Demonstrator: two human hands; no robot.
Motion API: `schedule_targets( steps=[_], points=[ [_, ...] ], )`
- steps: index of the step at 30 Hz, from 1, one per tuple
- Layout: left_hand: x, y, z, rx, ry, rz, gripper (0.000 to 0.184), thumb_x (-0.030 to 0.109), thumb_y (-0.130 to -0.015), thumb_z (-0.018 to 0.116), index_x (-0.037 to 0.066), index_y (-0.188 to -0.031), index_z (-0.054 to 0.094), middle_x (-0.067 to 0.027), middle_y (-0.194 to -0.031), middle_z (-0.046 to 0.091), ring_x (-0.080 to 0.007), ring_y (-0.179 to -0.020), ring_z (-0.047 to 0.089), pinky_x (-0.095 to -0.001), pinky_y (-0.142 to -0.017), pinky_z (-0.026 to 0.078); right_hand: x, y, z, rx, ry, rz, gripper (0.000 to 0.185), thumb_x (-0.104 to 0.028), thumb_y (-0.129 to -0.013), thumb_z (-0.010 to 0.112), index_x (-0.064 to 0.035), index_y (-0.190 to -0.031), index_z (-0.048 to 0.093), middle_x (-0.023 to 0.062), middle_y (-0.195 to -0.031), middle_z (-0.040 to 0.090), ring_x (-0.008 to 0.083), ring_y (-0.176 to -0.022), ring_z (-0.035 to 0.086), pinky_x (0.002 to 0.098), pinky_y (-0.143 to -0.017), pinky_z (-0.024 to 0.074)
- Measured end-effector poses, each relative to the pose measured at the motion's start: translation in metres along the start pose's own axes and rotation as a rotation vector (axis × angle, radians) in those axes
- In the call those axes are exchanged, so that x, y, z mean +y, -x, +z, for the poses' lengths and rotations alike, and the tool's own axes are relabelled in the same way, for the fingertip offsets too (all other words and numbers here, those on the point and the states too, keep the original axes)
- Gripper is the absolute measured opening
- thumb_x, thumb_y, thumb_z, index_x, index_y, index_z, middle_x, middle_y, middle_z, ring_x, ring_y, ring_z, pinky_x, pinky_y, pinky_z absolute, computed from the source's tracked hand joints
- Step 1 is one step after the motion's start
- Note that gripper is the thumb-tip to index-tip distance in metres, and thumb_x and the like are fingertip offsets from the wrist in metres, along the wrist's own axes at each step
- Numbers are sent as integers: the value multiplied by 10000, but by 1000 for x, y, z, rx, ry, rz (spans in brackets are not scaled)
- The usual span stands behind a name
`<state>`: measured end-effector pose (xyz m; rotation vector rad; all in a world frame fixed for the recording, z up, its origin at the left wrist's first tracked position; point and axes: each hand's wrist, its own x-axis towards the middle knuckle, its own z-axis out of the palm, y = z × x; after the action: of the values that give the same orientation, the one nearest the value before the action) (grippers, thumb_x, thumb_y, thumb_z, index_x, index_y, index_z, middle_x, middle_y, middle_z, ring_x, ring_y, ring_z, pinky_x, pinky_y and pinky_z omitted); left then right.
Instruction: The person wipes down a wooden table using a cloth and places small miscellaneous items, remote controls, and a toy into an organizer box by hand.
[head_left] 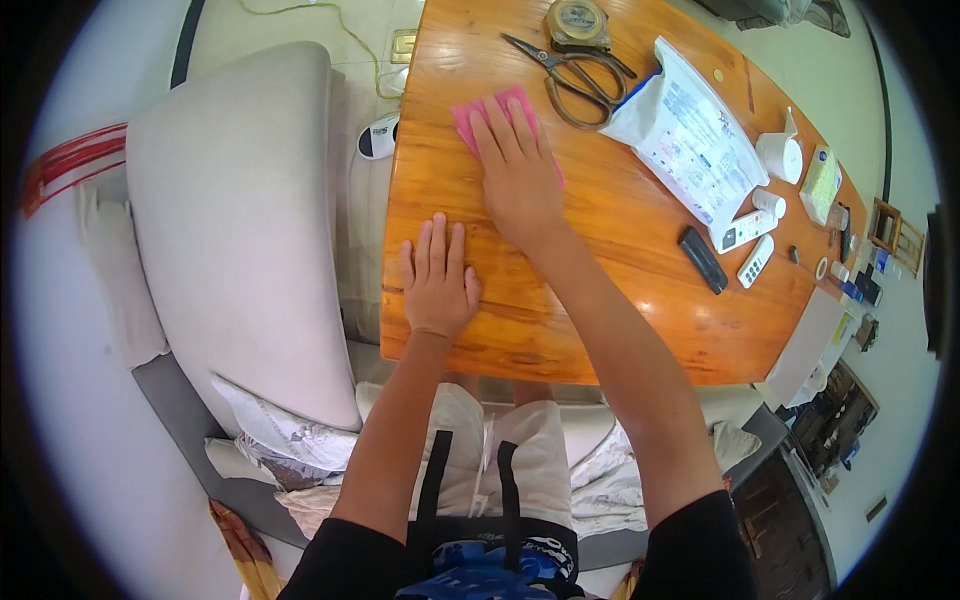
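Note:
My right hand point(522, 185) lies flat on a pink cloth point(464, 122), its fingers spread a little and pressing the cloth against the wooden table point(600, 250). Parts of the cloth stick out at the fingertips and on the right side of the hand. My left hand point(438, 285) rests palm down on the bare wood near the table's left edge, fingers apart, holding nothing. Black-handled scissors point(580, 83) lie just beyond the right hand, with a tape measure point(578, 24) behind them.
A white plastic package point(692, 135) lies right of the scissors. Beyond it are a paper roll point(779, 157), a tissue pack point(820, 185), two white remotes point(747, 231) and a black case point(703, 260). A pale sofa point(235, 230) stands to the left.

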<state>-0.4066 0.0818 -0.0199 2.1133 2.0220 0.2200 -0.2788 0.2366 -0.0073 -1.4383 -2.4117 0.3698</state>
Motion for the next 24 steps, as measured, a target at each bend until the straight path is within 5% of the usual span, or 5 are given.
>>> schedule_targets(
  steps=[7, 17, 24],
  points=[
    [-2, -1, 4, -23, 1, -16, 606, 281, -901, 495, 95, -1476, 447, -133, -1582, 345, -283, -1463, 310, -518, -1198, 183, -26, 118, -25, -218, 34, 137, 590, -133, -887, 560, -64, -1463, 447, 133, -1537, 403, 334, -1440, 343, 511, -1176, 272],
    [0, 2, 4, 1, 4, -2, 602, 269, -920, 456, 74, -1489, 424, -143, -1585, 336, -307, -1456, 314, -518, -1198, 179, -21, -32, 25, 35, 21, 57, 609, -157, -867, 567, -66, -1455, 436, 124, -1514, 412, 333, -1452, 313, 520, -1179, 262],
    [-3, 1, 5, -28, 22, -16, 596, 280, -926, 465, 76, -1484, 425, -136, -1583, 336, -304, -1461, 303, -519, -1202, 167, -47, 100, -5, -153, -52, 143, 635, -184, -860, 586, -72, -1467, 438, 139, -1524, 407, 346, -1450, 318, 530, -1173, 263]
  ],
)
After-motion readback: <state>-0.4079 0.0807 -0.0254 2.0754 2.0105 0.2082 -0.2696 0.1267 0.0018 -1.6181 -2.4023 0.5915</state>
